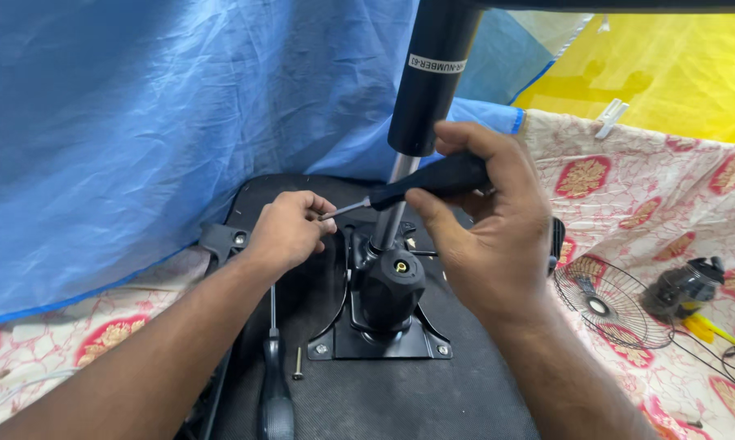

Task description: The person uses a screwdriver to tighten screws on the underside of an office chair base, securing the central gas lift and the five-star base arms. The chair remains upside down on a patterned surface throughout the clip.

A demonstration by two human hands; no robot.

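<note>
The right hand [485,224] is raised above the middle of the scene, its fingers curled shut around the thick black handle of a screwdriver [432,181], which is held nearly level with its thin metal shaft pointed leftward. The left hand [290,232] is brought in from the lower left, forearm stretched across the dark surface; its fingertips are pinched together at the tip of that shaft, and whether a small part is held between them cannot be told.

Just below both hands, a black metal mounting plate [384,342] is seen lying flat on the underside of a chair seat [432,399], which is covered in dull, dark woven fabric. A glossy black knob [393,281] with a brass-coloured centre is set on the plate, and a smooth black cylinder [432,73] with a polished steel rod beneath it rises from the mechanism.

A second screwdriver [274,383] with a dark rubbery grip is laid on the seat near the left forearm, with a loose screw [298,363] just beside it. A round wire fan guard [608,301] is rested on the patterned cloth [669,204] at the right.
</note>
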